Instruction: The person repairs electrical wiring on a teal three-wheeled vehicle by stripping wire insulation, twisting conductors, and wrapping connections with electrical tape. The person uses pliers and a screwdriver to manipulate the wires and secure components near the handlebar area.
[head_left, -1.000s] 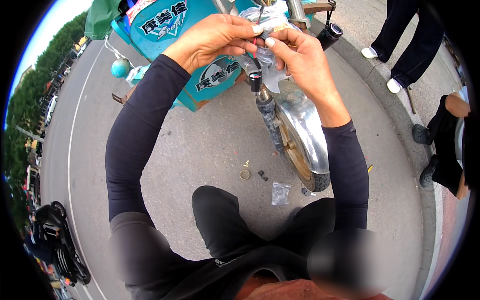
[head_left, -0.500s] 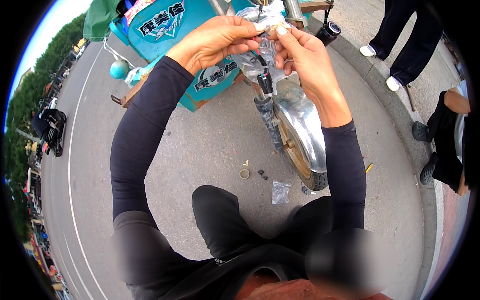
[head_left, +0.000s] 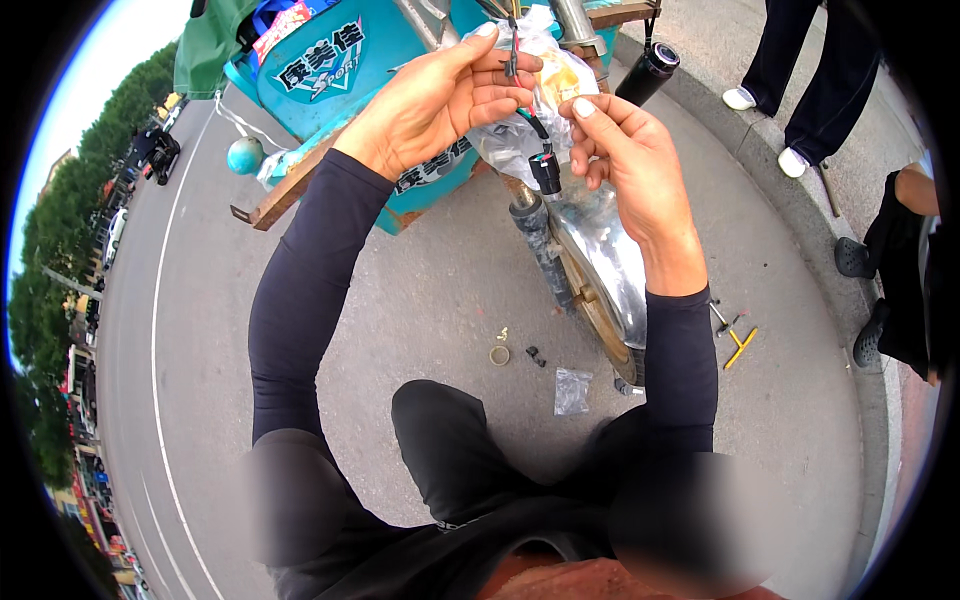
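A: What had shifted against the frame half a second earlier?

B: The hands had parted. The right hand sat lower and farther right; the left thumb had lifted.

A: State of each?

B: Left hand: thumb and fingers apart, the thin cable lying against the fingers, presumably to support it. Right: thumb and index tips together; whether anything lay between, I could not tell.

A: The connector?

B: One black connector hung on the cable between the hands, over the clear plastic. Its own leads bore it, which probably left the fingertips free.

A: Farther out, counted?

B: One wheel under one chrome fender. On the ground, likely for easy reach: one ring, one clear packet, small black pieces (count uncertain), one yellow-handled tool. Kerbside: two white shoes, two dark clogs.
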